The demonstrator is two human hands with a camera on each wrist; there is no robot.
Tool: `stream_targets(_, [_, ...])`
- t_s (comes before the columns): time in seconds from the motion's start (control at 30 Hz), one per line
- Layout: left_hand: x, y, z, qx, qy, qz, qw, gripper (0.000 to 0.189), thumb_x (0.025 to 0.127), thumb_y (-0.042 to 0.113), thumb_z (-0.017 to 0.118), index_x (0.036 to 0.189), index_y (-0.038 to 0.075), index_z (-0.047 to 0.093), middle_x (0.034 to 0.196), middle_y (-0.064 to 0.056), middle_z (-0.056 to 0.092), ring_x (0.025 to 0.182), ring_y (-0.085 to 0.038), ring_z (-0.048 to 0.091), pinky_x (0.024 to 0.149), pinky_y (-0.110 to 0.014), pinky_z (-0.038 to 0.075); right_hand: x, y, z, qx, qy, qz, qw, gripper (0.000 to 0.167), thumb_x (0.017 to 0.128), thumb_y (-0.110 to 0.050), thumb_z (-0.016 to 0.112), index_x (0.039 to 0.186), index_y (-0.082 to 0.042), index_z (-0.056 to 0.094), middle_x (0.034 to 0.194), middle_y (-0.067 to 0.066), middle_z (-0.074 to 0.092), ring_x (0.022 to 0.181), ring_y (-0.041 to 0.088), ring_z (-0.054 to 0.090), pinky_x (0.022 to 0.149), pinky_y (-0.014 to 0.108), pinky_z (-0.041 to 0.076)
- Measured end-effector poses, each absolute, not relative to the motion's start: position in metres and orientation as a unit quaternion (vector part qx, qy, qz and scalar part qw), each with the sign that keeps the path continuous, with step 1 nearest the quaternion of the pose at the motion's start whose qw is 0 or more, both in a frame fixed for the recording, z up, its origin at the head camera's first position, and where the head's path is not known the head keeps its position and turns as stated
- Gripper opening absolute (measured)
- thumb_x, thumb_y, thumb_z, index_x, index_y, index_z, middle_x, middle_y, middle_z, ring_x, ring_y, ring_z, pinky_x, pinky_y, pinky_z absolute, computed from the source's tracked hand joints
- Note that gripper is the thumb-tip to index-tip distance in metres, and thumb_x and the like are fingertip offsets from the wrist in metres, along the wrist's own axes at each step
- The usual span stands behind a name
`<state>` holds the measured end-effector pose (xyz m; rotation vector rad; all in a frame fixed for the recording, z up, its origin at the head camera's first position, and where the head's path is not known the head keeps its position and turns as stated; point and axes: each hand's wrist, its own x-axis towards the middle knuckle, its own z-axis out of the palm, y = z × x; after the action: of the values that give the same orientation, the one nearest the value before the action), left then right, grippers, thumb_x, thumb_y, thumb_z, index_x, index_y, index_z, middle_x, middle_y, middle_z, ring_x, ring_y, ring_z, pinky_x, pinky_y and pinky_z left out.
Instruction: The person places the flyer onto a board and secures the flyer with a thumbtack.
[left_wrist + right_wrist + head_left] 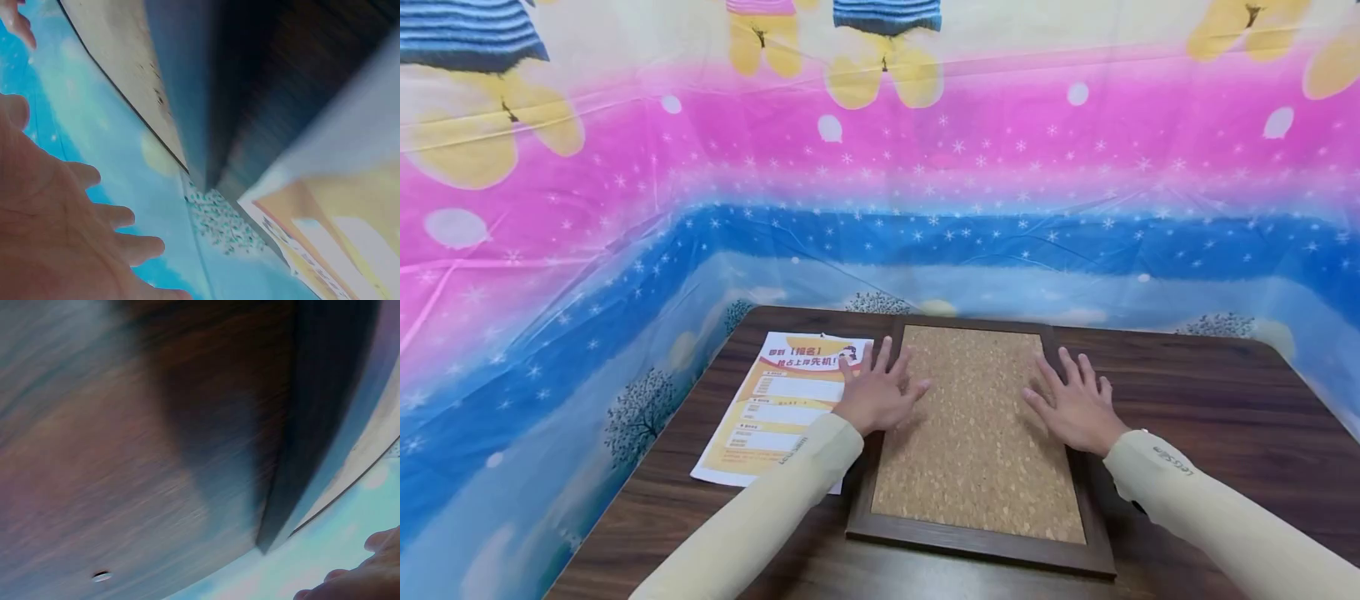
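A cork board [973, 442] in a dark brown wooden frame [981, 552] lies flat on the table, its cork side up. My left hand [882, 393], fingers spread, is over the board's left edge and overlaps the corner of a printed sheet in the head view. Over the right edge is my right hand [1078, 404], its fingers also spread. Neither hand holds anything. The left wrist view shows the left palm [56, 225] with fingers apart, beside the frame's side. Only some fingertips of the right hand [362, 575] show in the right wrist view.
The printed sheet [775, 417], yellow and white, lies left of the board on the dark wood table [1210, 417]. Behind the table hangs a pink and blue patterned cloth [1000, 167], which also runs along the left side. A small pale round spot [101, 576] shows on the tabletop.
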<state>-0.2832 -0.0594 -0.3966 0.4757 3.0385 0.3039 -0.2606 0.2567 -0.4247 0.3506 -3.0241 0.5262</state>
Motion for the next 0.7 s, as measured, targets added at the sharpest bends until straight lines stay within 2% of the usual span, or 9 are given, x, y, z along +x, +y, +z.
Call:
stream_targets(0.27, [-0.283,-0.098,-0.398,0.129,0.986,0.106,0.023,0.069,0.095,0.065,0.024,0.152,0.029,0.011,0.157,-0.007,-0.002,0.14,-0.038,-0.003,0.1,-0.068,-0.004,-0.253,0.288,-0.428,0.112,-0.977,0.182,0.022,0.067,0.101,-0.049,0.031,0.153,-0.011,0.012,0.152,0.028,-0.001,0.134,0.052,-0.006,0.092,0.074,-0.002])
stream_targets(0.7, [-0.283,-0.164,-0.395,0.092,0.991,0.099,0.018,0.074,0.096,0.062,0.025,0.153,0.017,0.013,0.156,-0.017,0.002,0.138,-0.043,-0.004,0.095,-0.071,-0.011,-0.24,0.336,-0.433,0.095,-0.979,0.176,0.024,0.066,0.101,-0.048,0.031,0.153,-0.012,0.01,0.151,0.031,0.0,0.132,0.056,-0.001,0.09,0.075,0.002])
